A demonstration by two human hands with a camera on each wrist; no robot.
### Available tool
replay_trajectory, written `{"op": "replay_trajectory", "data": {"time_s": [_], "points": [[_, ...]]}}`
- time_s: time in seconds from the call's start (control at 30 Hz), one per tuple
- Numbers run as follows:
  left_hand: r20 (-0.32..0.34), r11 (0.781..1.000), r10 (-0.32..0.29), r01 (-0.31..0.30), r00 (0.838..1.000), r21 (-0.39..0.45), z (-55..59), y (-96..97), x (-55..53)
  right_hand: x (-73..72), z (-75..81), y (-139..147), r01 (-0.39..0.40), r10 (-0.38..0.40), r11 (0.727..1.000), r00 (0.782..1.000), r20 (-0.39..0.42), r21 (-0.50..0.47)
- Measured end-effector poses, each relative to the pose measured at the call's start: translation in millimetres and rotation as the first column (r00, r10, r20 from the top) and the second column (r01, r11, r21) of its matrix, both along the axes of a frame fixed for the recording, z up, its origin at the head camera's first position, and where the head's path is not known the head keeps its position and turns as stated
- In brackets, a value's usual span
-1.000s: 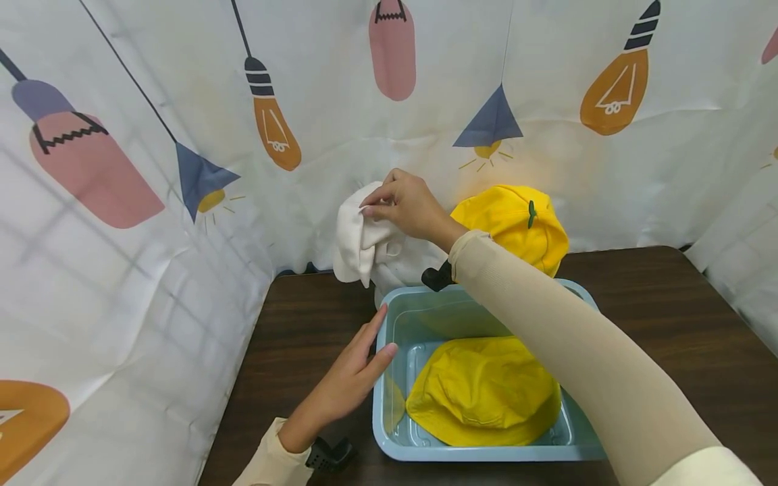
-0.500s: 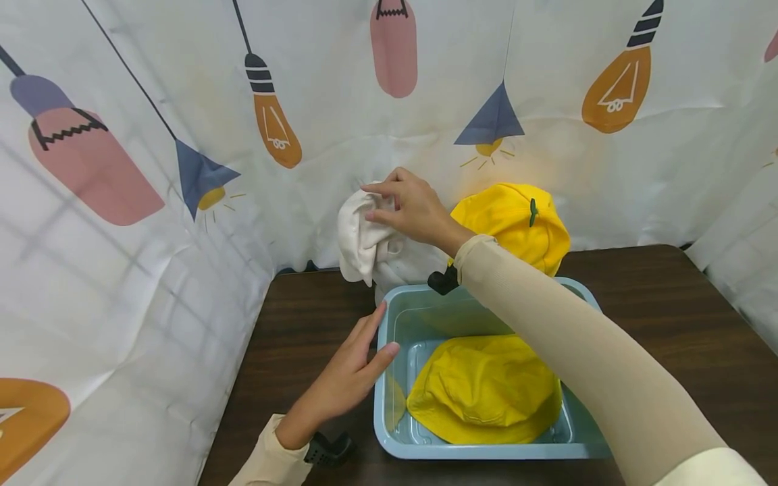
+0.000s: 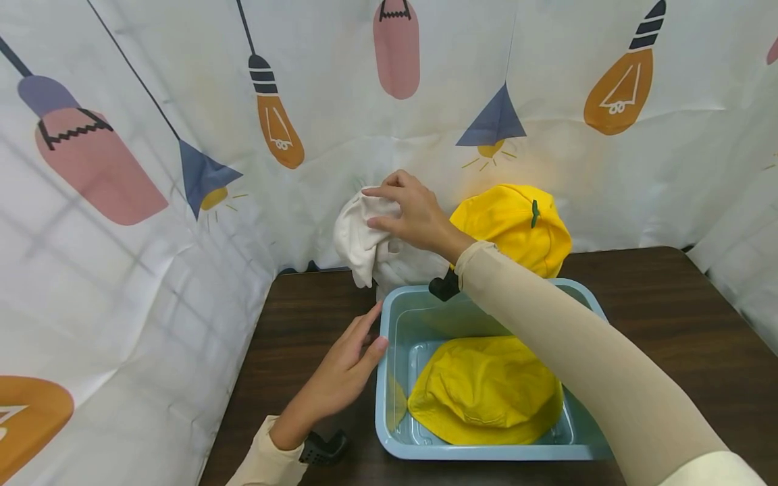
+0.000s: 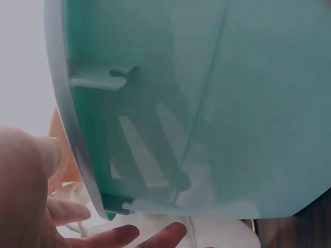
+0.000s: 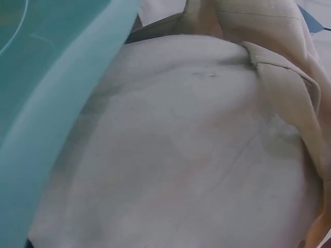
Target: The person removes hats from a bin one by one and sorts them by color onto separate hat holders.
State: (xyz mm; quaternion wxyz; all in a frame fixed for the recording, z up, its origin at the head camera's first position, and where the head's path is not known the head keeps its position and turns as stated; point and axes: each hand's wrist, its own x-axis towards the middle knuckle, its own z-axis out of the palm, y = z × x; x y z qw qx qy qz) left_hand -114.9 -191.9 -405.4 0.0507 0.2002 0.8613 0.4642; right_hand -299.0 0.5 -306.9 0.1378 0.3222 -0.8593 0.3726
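A white cloth hat (image 3: pixel 360 233) with soft folds rests on a smooth pale rounded form (image 3: pixel 404 264) behind the bin. My right hand (image 3: pixel 416 214) reaches over to the hat, with thumb and index finger spread apart at its right side. Stitched cream fabric of the hat (image 5: pixel 282 72) drapes over the form in the right wrist view. My left hand (image 3: pixel 340 371) lies beside the left wall of the light blue bin (image 3: pixel 389 445), fingers stretched out. In the left wrist view, the left fingers (image 4: pixel 116 236) extend below the bin's rim. A yellow hat (image 3: pixel 486 391) lies inside the bin.
A second yellow hat (image 3: pixel 513 226) with a small green sprout stands behind the bin, partly covered by my right arm. The dark wooden table (image 3: pixel 668 324) ends at a white curtain (image 3: pixel 328 81) printed with lamps, which also runs along both sides.
My right thumb and index finger have parted from their pinch on the white hat, staying close to it. My left hand has drawn slightly away from the bin's edge.
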Motion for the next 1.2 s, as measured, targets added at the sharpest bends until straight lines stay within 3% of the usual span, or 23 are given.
{"op": "replay_trajectory", "data": {"time_s": [0.3, 0.63, 1.0, 1.2], "points": [[-0.030, 1.000, -0.011, 0.011, 0.999, -0.022, -4.0, 1.4, -0.6, 1.7, -3.9, 3.4, 0.019, -0.018, 1.000, 0.999, -0.028, 0.008], [0.009, 1.000, 0.009, -0.009, 1.000, -0.017, -1.3, 4.3, 0.0, 2.7, -10.2, 7.2, 0.050, -0.045, 0.996, 0.997, -0.061, 0.075], [-0.047, 1.000, 0.007, -0.009, 0.999, -0.025, -1.9, 5.0, -0.7, 2.6, -10.2, 12.0, 0.044, -0.043, 0.999, 0.997, -0.066, 0.021], [-0.031, 1.000, 0.003, -0.004, 1.000, -0.016, -1.2, 5.1, -1.1, 2.0, -11.2, 14.8, 0.041, -0.041, 0.999, 0.998, -0.055, 0.009]]}}
